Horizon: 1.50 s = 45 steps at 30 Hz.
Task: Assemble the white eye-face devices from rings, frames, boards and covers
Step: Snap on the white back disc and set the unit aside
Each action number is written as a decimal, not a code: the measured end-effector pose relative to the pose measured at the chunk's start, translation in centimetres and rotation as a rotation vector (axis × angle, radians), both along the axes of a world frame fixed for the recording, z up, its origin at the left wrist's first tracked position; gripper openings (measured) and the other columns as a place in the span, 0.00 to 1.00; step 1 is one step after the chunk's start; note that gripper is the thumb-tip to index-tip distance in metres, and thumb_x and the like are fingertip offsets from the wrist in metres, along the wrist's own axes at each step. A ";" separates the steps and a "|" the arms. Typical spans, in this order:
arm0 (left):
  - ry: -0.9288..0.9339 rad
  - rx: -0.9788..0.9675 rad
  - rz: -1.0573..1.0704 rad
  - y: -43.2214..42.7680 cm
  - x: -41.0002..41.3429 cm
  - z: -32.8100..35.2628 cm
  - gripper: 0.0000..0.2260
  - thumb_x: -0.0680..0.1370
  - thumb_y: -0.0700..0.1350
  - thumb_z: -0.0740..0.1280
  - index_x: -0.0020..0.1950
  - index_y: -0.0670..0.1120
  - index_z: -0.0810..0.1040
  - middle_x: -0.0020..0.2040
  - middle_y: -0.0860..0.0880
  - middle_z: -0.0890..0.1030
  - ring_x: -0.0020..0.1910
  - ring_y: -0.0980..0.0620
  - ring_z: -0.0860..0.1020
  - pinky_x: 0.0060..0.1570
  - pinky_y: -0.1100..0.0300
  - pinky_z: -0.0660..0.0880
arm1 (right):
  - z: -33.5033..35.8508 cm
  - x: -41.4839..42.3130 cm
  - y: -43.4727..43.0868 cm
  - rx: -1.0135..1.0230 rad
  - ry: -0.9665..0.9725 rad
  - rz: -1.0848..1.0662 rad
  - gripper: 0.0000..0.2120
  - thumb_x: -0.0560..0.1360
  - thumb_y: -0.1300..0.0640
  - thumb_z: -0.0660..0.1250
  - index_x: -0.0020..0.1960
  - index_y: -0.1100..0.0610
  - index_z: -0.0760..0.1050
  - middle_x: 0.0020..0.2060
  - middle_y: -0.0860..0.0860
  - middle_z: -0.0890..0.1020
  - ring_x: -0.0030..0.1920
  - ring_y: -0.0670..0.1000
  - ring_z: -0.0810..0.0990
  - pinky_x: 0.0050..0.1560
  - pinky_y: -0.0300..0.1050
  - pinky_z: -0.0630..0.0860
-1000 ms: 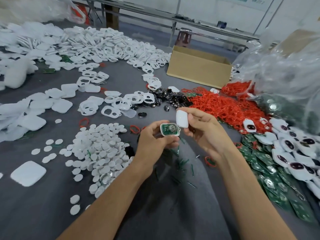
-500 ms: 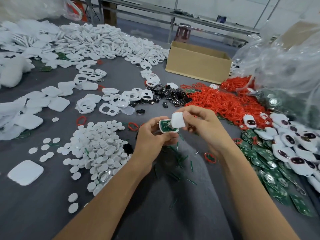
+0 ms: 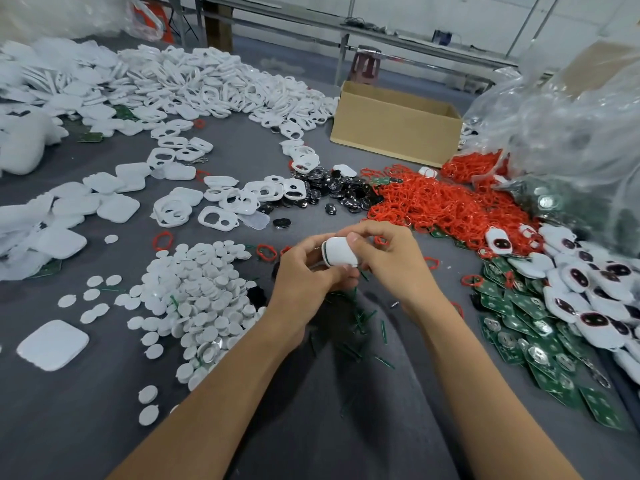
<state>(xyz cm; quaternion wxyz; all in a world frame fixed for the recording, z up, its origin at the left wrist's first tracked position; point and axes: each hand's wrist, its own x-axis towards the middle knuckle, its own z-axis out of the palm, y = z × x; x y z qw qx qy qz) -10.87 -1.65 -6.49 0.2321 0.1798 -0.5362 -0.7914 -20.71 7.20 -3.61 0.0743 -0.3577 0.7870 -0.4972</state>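
Both hands meet well in front of the cardboard box [image 3: 394,123], on the person's side of it, holding one half-built device [image 3: 331,257] just above the grey worktop [image 3: 104,393]. The left hand [image 3: 304,271] curls its grip round the lower part from beneath, where a thin dark-green edge shows, while the right hand [image 3: 391,261] pinches the white cover [image 3: 343,253], thumb on its near face and fingers behind. The step in hand looks like seating that cover on the part below. To do it well, I judge the cover's edges should line up all the way round before any squeeze, and pressure should then go evenly along the rim, not on one corner, so it closes without tilting; the left grip needs to be firm so the lower part does not twist. As for containers, the box is open at the top, but only its inner wall shows and its contents cannot be told. Right of the box bulges a big clear plastic bag [image 3: 571,133], with what look like green boards [image 3: 530,195] and round metal pieces dimly visible through its lower folds. Loose red rings [image 3: 440,202] lie heaped just in front of the box, and finished devices [image 3: 588,289] are piled further to its front right
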 end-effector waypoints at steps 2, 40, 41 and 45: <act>0.008 0.012 0.004 0.0 -0.1 0.0 0.15 0.74 0.29 0.69 0.59 0.38 0.77 0.45 0.39 0.83 0.36 0.49 0.82 0.41 0.58 0.82 | -0.1 0.1 0.0 -0.015 0.005 -0.003 0.12 0.76 0.63 0.66 0.43 0.47 0.82 0.39 0.45 0.82 0.42 0.48 0.76 0.49 0.58 0.76; 0.000 -0.187 0.235 0.0 -0.6 -1.1 0.07 0.80 0.37 0.65 0.50 0.40 0.84 0.39 0.46 0.84 0.34 0.49 0.83 0.34 0.55 0.82 | -0.1 1.0 0.0 -0.114 -0.405 -0.045 0.06 0.75 0.68 0.67 0.39 0.63 0.78 0.25 0.53 0.74 0.25 0.48 0.69 0.27 0.38 0.68; -0.010 -0.180 0.238 0.0 -0.6 -1.2 0.07 0.80 0.38 0.65 0.50 0.40 0.83 0.40 0.45 0.84 0.33 0.48 0.83 0.34 0.56 0.82 | -0.1 1.0 -0.1 -0.104 -0.385 -0.065 0.06 0.75 0.67 0.68 0.39 0.63 0.78 0.27 0.55 0.74 0.26 0.49 0.69 0.28 0.39 0.67; -0.045 -0.193 0.093 -0.2 -0.5 -1.3 0.09 0.82 0.40 0.62 0.56 0.39 0.81 0.42 0.40 0.85 0.37 0.44 0.85 0.37 0.57 0.82 | -0.2 0.8 -0.2 -0.128 -0.407 -0.119 0.05 0.76 0.65 0.67 0.41 0.64 0.78 0.30 0.56 0.75 0.29 0.51 0.68 0.30 0.41 0.66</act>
